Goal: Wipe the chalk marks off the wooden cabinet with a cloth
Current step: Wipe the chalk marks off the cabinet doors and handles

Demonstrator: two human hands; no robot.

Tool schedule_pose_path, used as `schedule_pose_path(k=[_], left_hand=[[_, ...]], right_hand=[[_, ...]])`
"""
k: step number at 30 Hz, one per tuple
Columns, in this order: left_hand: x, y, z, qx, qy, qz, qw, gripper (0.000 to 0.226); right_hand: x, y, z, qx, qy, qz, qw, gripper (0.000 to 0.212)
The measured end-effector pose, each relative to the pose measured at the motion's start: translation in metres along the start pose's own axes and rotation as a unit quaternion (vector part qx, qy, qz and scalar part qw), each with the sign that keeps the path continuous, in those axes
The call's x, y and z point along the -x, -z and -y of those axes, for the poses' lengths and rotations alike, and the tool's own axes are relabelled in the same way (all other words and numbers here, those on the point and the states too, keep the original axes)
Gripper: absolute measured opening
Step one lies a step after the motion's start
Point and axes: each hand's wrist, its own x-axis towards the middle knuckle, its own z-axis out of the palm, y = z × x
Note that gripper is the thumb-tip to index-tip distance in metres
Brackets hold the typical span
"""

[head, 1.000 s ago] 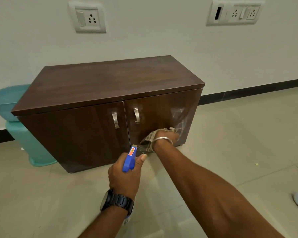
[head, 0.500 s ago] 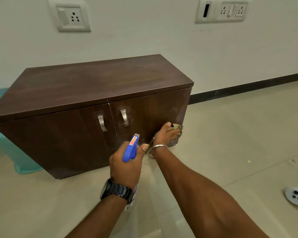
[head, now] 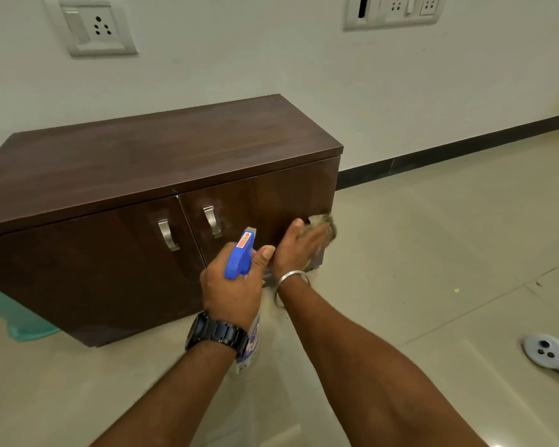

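A low dark wooden cabinet (head: 149,162) with two doors and metal handles stands against the wall. My right hand (head: 296,246) presses a bunched brownish cloth (head: 325,222) against the lower right part of the right door (head: 271,208). Faint whitish smears show near the right door's handle (head: 212,221). My left hand (head: 231,287) grips a spray bottle with a blue trigger head (head: 241,254), held just in front of the door; the bottle's body is mostly hidden below the hand.
A teal plastic bin (head: 23,324) peeks out behind the cabinet's left end. A white controller (head: 549,353) lies on the tiled floor at the right. Wall sockets (head: 92,27) sit above the cabinet. Open tiled floor stretches to the right.
My right hand has carried the cloth from the door's lower middle towards its right edge. The view has shifted right, so the cabinet sits further left.
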Motion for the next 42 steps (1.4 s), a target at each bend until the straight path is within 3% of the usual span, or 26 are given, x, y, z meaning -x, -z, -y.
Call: schedule_pose_path(k=[2,4,7,9,11,13,16,19,21,22,23,26,28,30,33,36,39,42], left_hand=[[-0.002,-0.001,-0.001,-0.004,0.008,0.011,1.0,0.041],[-0.005,0.0,-0.001,-0.004,0.01,0.015,1.0,0.034],[-0.011,-0.001,0.002,-0.014,-0.003,0.013,1.0,0.044],[-0.014,-0.001,0.001,-0.016,-0.009,0.01,1.0,0.048],[-0.015,-0.001,-0.002,-0.004,-0.002,0.008,1.0,0.047],[-0.018,0.0,-0.002,-0.001,0.01,0.007,1.0,0.048],[-0.021,0.002,-0.001,-0.01,0.032,0.006,0.999,0.051],[-0.021,0.007,0.0,-0.009,0.038,0.006,0.999,0.028],[-0.021,0.009,0.003,-0.015,0.035,-0.001,0.999,0.028],[-0.021,0.01,0.007,-0.022,0.031,-0.001,0.999,0.032],[-0.021,0.01,0.008,-0.025,0.03,0.001,0.999,0.036],[-0.019,0.014,0.01,-0.005,0.044,0.001,0.999,0.022],[-0.018,0.018,0.012,-0.004,0.054,0.0,0.999,0.016],[-0.019,0.021,0.014,0.002,0.058,-0.014,0.998,0.018],[-0.02,0.029,0.019,-0.01,0.057,-0.027,0.998,0.044],[-0.017,0.042,0.027,-0.035,0.046,-0.025,0.998,0.033],[-0.012,0.058,0.03,-0.03,0.056,-0.024,0.998,0.02],[-0.006,0.066,0.03,-0.013,0.068,-0.041,0.997,0.028]], right_hand=[[-0.017,0.002,-0.009,-0.105,-0.188,-0.036,0.976,0.079],[-0.025,0.006,0.002,-0.108,-0.232,-0.042,0.966,0.092],[-0.011,0.004,0.038,-0.049,-0.049,-0.019,0.997,0.076],[0.004,-0.004,0.04,-0.035,0.079,0.027,0.996,0.069],[0.01,-0.005,0.02,-0.003,0.103,0.033,0.994,0.069],[-0.004,-0.01,-0.012,-0.027,-0.024,0.005,0.999,0.075],[-0.025,-0.024,-0.059,-0.129,-0.235,-0.017,0.963,0.093],[-0.02,-0.046,-0.103,-0.268,-0.351,0.126,0.888,0.112],[-0.003,-0.048,-0.092,-0.294,-0.319,0.174,0.884,0.096],[0.007,-0.038,-0.063,-0.277,-0.294,0.17,0.899,0.091],[0.013,-0.023,-0.032,-0.254,-0.271,0.14,0.918,0.091],[-0.033,0.003,0.006,-0.17,-0.187,-0.053,0.966,0.08],[-0.051,0.001,0.005,-0.164,-0.178,-0.08,0.967,0.08],[-0.022,-0.013,0.001,-0.127,-0.21,-0.051,0.968,0.088],[0.054,-0.042,-0.01,-0.11,-0.278,0.078,0.951,0.092],[0.086,-0.06,-0.026,-0.157,-0.317,0.15,0.923,0.104],[0.067,-0.048,-0.023,-0.208,-0.325,0.129,0.913,0.121],[0.047,-0.026,0.014,-0.2,-0.269,0.05,0.941,0.093]])
